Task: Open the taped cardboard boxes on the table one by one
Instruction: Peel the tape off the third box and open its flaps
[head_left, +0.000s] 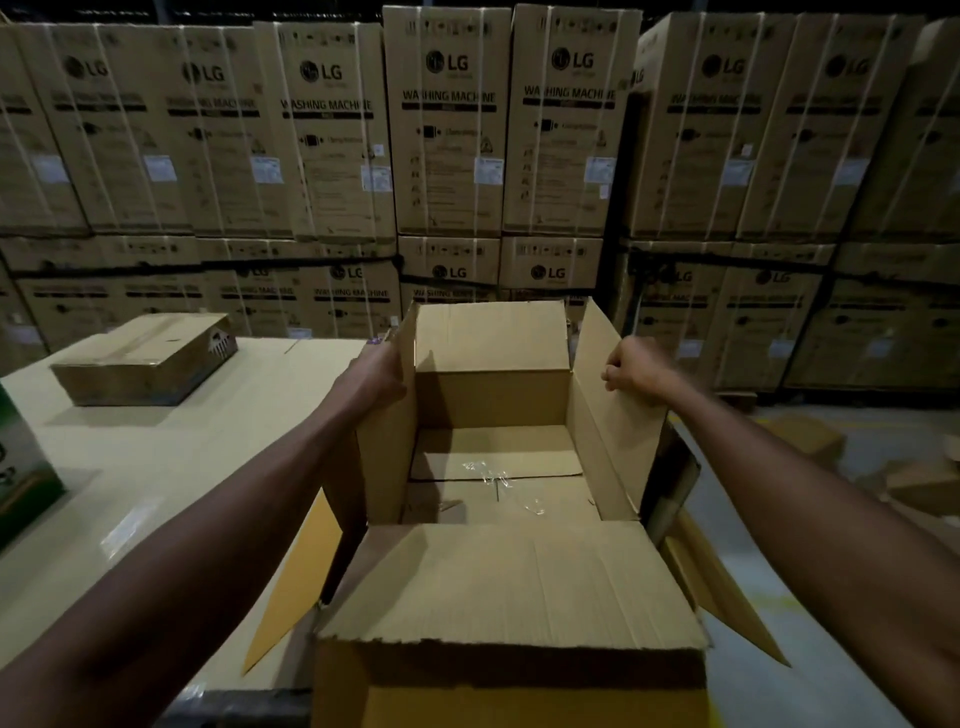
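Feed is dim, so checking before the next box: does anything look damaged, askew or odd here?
Little stands out. Inside the open box, crumpled clear tape scraps lie on the bottom flaps. The still-shut flat box sits skewed to the table edge. Loose cardboard lies on the floor at right. Both hands hold side flaps.

The tall brown cardboard cartons stacked as a wall behind the table (447, 124) each carry a round logo with "LG" and, below it, "WASHING MACHINE" in dark capitals. Their white stickers and smaller print are too blurred to read.
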